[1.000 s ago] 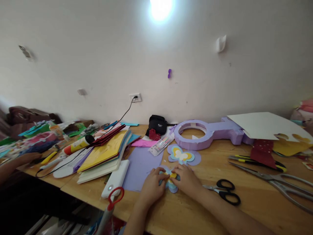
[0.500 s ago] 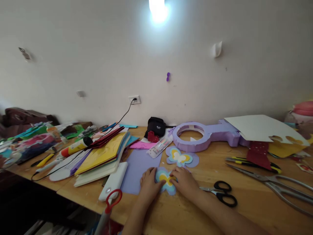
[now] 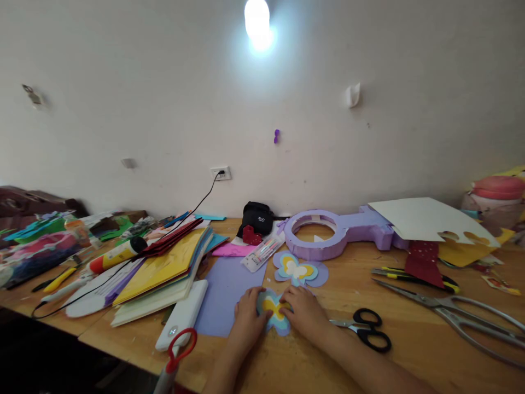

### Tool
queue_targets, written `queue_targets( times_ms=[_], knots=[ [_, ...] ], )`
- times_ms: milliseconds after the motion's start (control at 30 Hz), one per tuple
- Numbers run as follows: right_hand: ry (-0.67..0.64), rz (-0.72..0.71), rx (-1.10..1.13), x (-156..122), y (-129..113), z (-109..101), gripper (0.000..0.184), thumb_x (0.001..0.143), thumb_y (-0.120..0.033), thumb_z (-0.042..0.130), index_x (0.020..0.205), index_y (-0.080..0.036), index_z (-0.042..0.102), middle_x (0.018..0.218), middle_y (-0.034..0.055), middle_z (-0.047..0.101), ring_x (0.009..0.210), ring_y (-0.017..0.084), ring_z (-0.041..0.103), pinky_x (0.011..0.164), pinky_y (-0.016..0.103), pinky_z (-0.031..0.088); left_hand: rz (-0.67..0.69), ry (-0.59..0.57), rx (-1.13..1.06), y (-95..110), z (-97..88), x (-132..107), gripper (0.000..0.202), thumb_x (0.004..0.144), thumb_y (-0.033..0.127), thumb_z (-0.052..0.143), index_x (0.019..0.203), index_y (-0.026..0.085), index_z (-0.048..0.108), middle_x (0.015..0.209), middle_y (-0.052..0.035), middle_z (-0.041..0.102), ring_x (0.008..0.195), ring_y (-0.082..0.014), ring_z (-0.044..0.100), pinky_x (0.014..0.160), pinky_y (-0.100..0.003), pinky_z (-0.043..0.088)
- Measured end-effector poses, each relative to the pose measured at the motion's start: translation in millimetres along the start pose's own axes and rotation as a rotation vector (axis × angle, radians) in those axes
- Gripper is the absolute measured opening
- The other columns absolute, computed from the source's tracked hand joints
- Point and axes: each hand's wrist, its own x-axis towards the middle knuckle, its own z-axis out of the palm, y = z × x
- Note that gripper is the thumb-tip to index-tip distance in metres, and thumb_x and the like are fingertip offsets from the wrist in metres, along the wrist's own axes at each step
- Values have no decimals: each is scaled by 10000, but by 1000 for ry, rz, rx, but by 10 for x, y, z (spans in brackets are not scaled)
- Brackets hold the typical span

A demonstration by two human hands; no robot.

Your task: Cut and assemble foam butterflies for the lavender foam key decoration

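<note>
A layered butterfly (image 3: 280, 325) in lilac, light blue and yellow lies flat on the wooden table. Around its left wing my left hand (image 3: 249, 316) is closed, thumb resting near the yellow middle. My right hand (image 3: 304, 311) holds the right wing, fingertips on the yellow layer and partly covering it. Just beyond the hands is a second butterfly (image 3: 294, 268) with a white centre, resting on lilac cut shapes (image 3: 321, 274). Small black-handled scissors (image 3: 365, 328) lie open to the right of my right hand. Left of my left hand is a lilac sheet (image 3: 223, 303).
Behind stands a lilac ring-shaped piece with a handle (image 3: 315, 249). Large metal shears (image 3: 449, 303) and a yellow-black cutter (image 3: 385, 272) lie right. On the left are stacked coloured sheets (image 3: 164, 268), a white power bank (image 3: 184, 314) and a red-looped tool (image 3: 180, 350) at the edge.
The view has shifted slightly, so the table's contents sit a little lower and further left. Both hands stay on the same butterfly, with hardly any movement.
</note>
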Motion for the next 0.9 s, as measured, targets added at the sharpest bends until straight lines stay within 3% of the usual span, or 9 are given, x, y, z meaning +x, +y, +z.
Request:
queue_targets(
  times_ms=[100, 200, 300, 433, 500, 567, 633, 767, 900],
  knots=[
    [40, -29, 2, -1, 22, 38, 194, 865, -192, 619, 1020, -208, 734, 1069, 80, 705, 1033, 272, 621, 938, 393, 446, 34, 40, 3, -27, 25, 2, 650, 775, 184, 568, 1414, 233, 461, 1464, -129, 472, 1312, -269, 474, 1048, -421, 381],
    [42, -35, -2, -10, 32, 90, 191, 860, -197, 619, 1015, -204, 732, 1058, 83, 705, 1025, 280, 625, 926, 408, 455, 112, 38, 52, -24, 44, -17, 551, 792, 130, 532, 1304, 323, 602, 1527, -76, 418, 1344, -299, 444, 1064, -477, 370],
    [54, -41, 14, 8, 33, 72, 200, 881, -189, 592, 1028, -200, 727, 1064, 84, 701, 1031, 273, 624, 919, 398, 457, 150, 11, 76, -19, 75, -25, 503, 813, 115, 496, 1217, 356, 672, 1503, -48, 466, 1351, -307, 440, 1070, -497, 369],
    [205, -12, -73, 174, 115, -238, 266, 930, -127, 483, 1056, -191, 708, 1115, 100, 683, 1071, 253, 601, 945, 379, 427, 83, 37, 88, -50, 113, 7, 541, 812, 141, 522, 1332, 273, 587, 1464, -105, 507, 1340, -291, 460, 1079, -486, 363],
    [291, 44, -221, 307, 216, -478, 277, 911, -151, 541, 1154, -189, 668, 1244, 131, 631, 1190, 291, 531, 1007, 424, 371, 92, 11, 80, -78, 112, 22, 535, 816, 159, 525, 1343, 240, 574, 1462, -122, 504, 1345, -286, 456, 1083, -482, 359],
    [258, 91, -370, 437, 342, -694, 342, 881, -175, 607, 1222, -171, 625, 1318, 169, 581, 1264, 329, 470, 1039, 473, 320, 122, -7, 55, -102, 102, 24, 527, 819, 176, 526, 1341, 230, 572, 1460, -130, 504, 1344, -290, 456, 1077, -489, 360],
    [204, 84, -412, 538, 465, -841, 347, 850, -146, 636, 1197, -145, 635, 1270, 185, 612, 1252, 344, 483, 1043, 491, 299, 155, 15, 23, -116, 94, 14, 506, 818, 176, 522, 1315, 244, 587, 1448, -119, 517, 1335, -288, 463, 1065, -494, 368],
    [144, 66, -410, 633, 615, -914, 276, 856, -78, 552, 1093, -142, 680, 1158, 172, 670, 1140, 334, 570, 980, 480, 348, 194, 61, 6, -108, 95, -12, 428, 811, 140, 514, 1194, 275, 651, 1402, -83, 562, 1295, -269, 496, 1045, -483, 380],
    [141, 75, -407, 624, 633, -850, 323, 855, -107, 565, 1167, -134, 647, 1213, 194, 638, 1178, 343, 550, 977, 476, 357, 205, 34, 10, -99, 89, -13, 385, 821, 148, 530, 1155, 278, 668, 1364, -76, 592, 1274, -274, 514, 1040, -484, 384]
  ],
)
